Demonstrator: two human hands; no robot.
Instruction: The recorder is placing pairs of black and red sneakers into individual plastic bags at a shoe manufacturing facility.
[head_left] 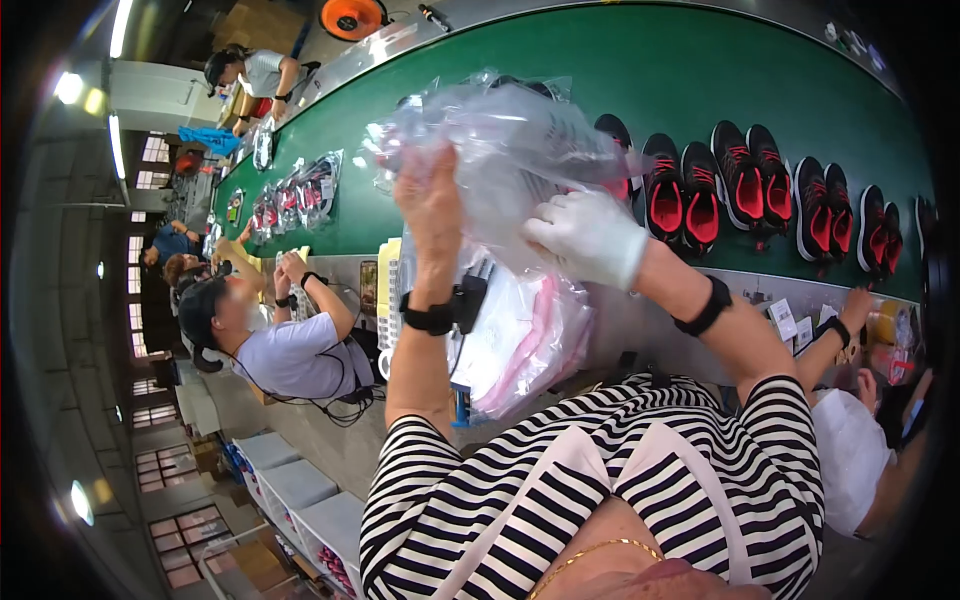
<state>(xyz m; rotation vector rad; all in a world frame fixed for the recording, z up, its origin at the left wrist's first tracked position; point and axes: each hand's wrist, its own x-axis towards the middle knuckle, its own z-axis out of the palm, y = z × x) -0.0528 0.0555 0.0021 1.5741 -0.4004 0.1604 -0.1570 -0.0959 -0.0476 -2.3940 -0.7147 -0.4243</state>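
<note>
Both our hands, bare left hand (432, 205) and gloved right hand (590, 238), grip one clear plastic bag (500, 150) raised over the green conveyor belt (560, 70), mid-bagging we judge, shoe pairs (745, 185) waiting beside it.

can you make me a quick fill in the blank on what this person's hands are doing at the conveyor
1. Both hands hold up a clear plastic ___.
2. The right hand wears a white ___; the left hand is bare.
3. The shoes lie in pairs on a ___ conveyor belt.

Missing words: bag; glove; green
</note>
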